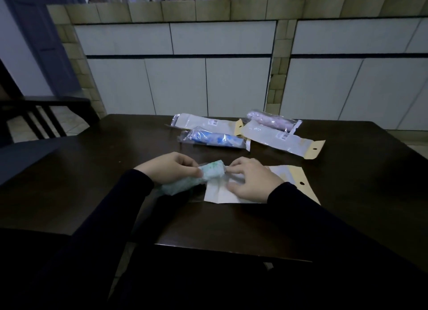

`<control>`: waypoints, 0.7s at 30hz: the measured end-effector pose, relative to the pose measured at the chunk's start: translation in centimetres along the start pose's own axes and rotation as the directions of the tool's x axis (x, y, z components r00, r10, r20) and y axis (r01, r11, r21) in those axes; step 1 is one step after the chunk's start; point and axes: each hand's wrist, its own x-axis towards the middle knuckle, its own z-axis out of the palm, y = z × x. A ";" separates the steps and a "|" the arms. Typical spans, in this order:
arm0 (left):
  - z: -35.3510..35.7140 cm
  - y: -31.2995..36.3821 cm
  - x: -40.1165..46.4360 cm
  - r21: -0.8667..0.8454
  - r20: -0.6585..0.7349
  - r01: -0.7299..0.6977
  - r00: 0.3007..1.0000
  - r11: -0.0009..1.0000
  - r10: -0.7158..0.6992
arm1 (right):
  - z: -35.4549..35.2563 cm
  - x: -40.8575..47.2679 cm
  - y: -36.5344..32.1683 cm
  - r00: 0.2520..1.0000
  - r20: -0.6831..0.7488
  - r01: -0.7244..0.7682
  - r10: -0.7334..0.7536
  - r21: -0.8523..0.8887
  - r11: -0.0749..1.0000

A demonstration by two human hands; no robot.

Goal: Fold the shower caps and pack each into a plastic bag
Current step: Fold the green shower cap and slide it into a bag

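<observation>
Sleeves: two dark sleeves point(111, 217) reach in from the near edge over a dark wooden table point(69, 171).
Left hand: left hand point(166, 167), fingers curled round the upper end of a rolled green-patterned shower cap point(196, 177), gripping it.
Right hand: right hand point(250, 180), fingertips pinching the mouth of a flat plastic bag point(222, 193) just beside the cap's end; the rest of the hand rests on the bag.
Cap position: roll lies tilted on the table, its leading end at the bag opening; not seen to be inside.
Handling, judged: cap is light, thin and soft, likely to spring open if released; best held round the middle of the roll. Bag film looks slick and limp; hold one lip at the mouth so it gapes.
Packed stock: blue cap in its bag point(215, 139) and pink cap in its bag point(271, 121) lie further back.
Spare bags: two flat ones, left point(208, 122) and right point(282, 140).
Stage, judged: insertion of the third cap about to begin.
</observation>
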 end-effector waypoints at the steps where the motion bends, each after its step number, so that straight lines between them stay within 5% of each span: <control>1: -0.1 -0.2 0.2 -0.010 0.004 -0.005 1.000 1.000 0.005 | 0.1 0.2 0.2 1.000 -0.013 -0.015 0.015 -0.030 0.999; 11: -0.8 -0.3 3.1 -0.046 0.066 -0.031 0.997 0.998 0.034 | 0.6 2.0 1.9 0.981 -0.163 -0.099 0.105 0.044 0.994; 21: -2.2 -2.2 4.1 -0.200 0.127 -0.120 0.981 0.972 0.147 | 1.1 1.7 2.2 0.937 -0.315 0.002 0.147 0.427 0.904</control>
